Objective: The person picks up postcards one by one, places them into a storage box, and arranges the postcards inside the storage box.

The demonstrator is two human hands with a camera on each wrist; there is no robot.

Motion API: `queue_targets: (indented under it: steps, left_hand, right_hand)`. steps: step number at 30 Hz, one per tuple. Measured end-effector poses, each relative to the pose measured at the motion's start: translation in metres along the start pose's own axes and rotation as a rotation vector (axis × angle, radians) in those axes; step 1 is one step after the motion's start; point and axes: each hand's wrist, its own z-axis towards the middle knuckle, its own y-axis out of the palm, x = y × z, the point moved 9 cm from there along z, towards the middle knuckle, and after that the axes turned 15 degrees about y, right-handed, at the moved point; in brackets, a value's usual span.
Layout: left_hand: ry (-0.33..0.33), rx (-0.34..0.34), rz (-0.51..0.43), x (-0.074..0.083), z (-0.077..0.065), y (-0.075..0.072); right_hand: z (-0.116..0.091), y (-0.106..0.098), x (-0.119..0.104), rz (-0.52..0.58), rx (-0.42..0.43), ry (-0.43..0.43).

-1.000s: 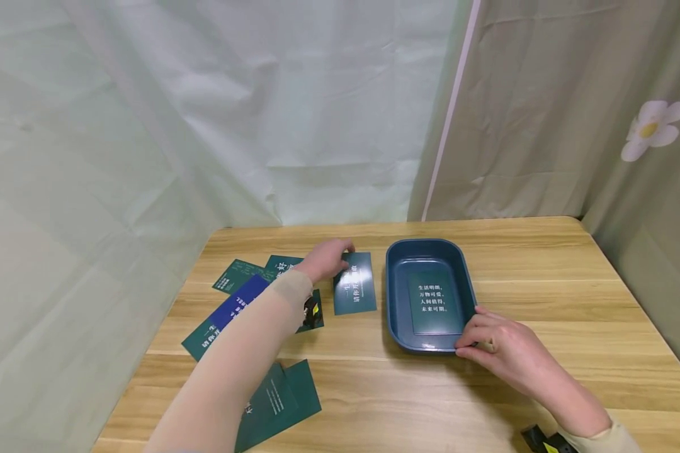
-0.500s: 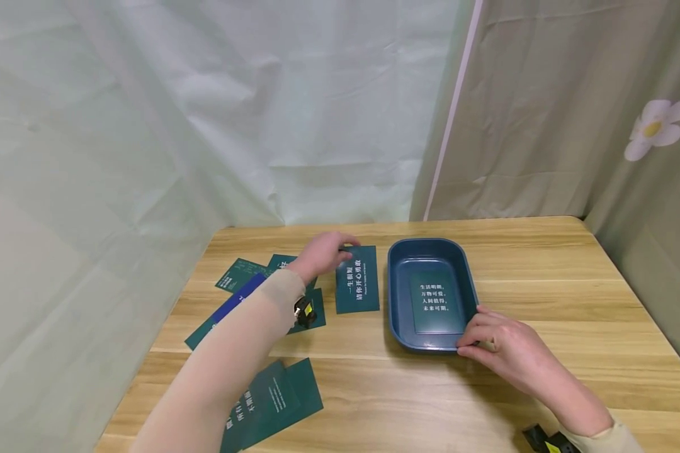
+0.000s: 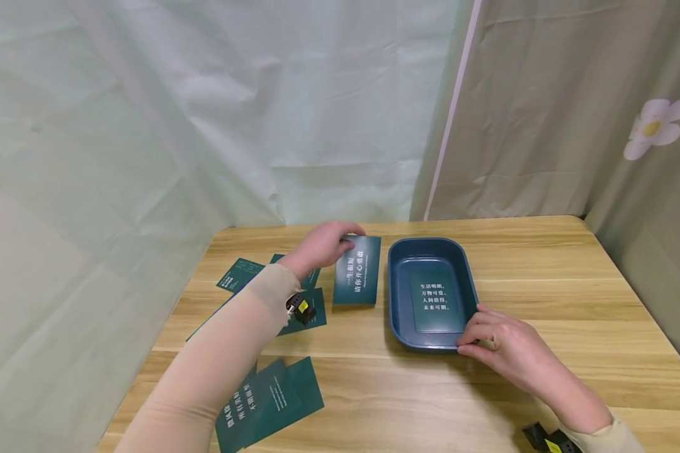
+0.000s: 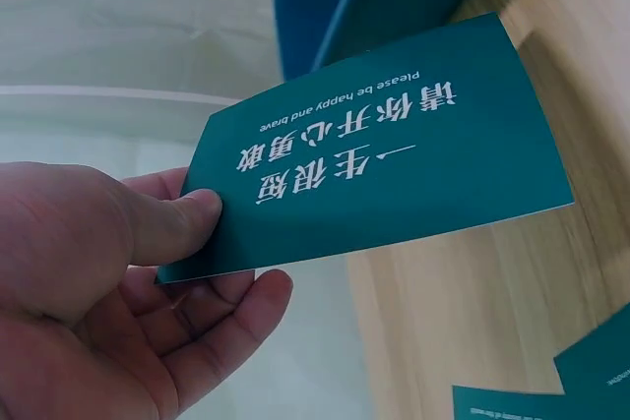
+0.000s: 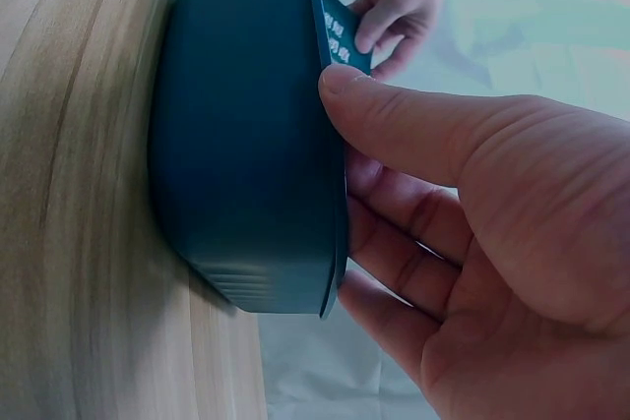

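My left hand (image 3: 325, 248) pinches a dark green card (image 3: 358, 270) with white lettering by its far left corner, thumb on the printed face. In the left wrist view the card (image 4: 374, 145) is lifted off the table, its far end beside the bin wall. My right hand (image 3: 501, 346) grips the near right corner of a dark blue rectangular bin (image 3: 395, 327), thumb at the rim (image 5: 320, 7) in the right wrist view. Inside the bin, another green card (image 3: 434, 305) with several lines of white text lies flat on the floor.
Left of the bin, several green cards (image 3: 240, 274) lie overlapping, partly behind my left sleeve. Nearer the front, more green cards (image 3: 283, 399) overlap. The wooden table (image 3: 544, 270) backs onto a pale curtain (image 3: 317, 126).
The left hand has raised the green card from the table, moving it slightly up and away, and the card now tilts. My right hand keeps its hold on the bin.
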Motion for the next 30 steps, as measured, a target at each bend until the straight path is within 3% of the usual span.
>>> queue_targets:
  steps: [7,14,22,30]
  left_hand:
    - [-0.01,-0.006,-0.022,0.004,-0.005,-0.009]
    - [-0.014,0.047,-0.101,0.009,-0.01,-0.024]
    - [-0.002,0.045,-0.143,0.032,-0.003,-0.027]
    - [0.041,0.032,-0.197,0.061,0.011,-0.018]
  right_hand:
    - [0.002,0.001,0.0,-0.004,0.003,0.001]
    - [0.003,0.002,0.0,-0.004,0.004,-0.003]
    - [0.002,0.002,0.001,-0.007,0.004,0.009]
    - [0.002,0.003,-0.002,-0.016,0.002,-0.002]
